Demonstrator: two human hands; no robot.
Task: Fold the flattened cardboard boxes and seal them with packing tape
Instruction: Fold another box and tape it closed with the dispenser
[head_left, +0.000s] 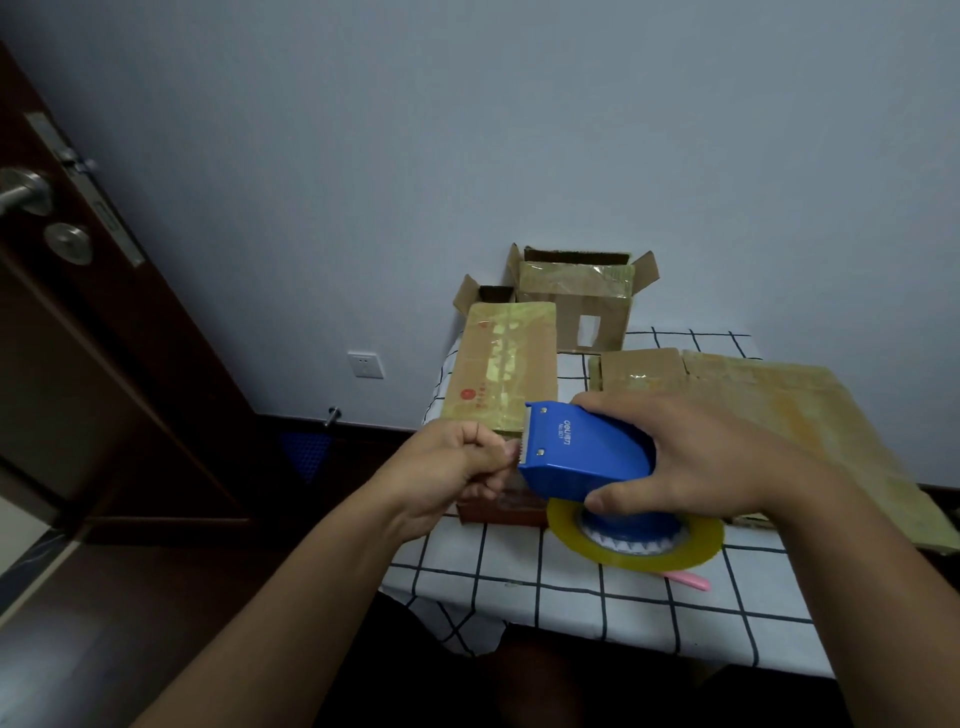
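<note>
Both hands work a blue tape dispenser (587, 447) above the checked table (571, 597).

The right hand (691, 462) grips the dispenser from above, fingers (605, 402) over its top and thumb curled under its near side, the yellowish tape roll (636, 540) hanging below it. The left hand (457, 462) has its fingers curled in a pinch at the toothed cutting edge; the tape end itself is too faint to see. A flattened cardboard box (779, 410) lies at the right of the table, a long taped box (501, 369) at the left edge, and an open box (576, 296) against the wall. A pink object (688, 581) lies near the roll.
</note>
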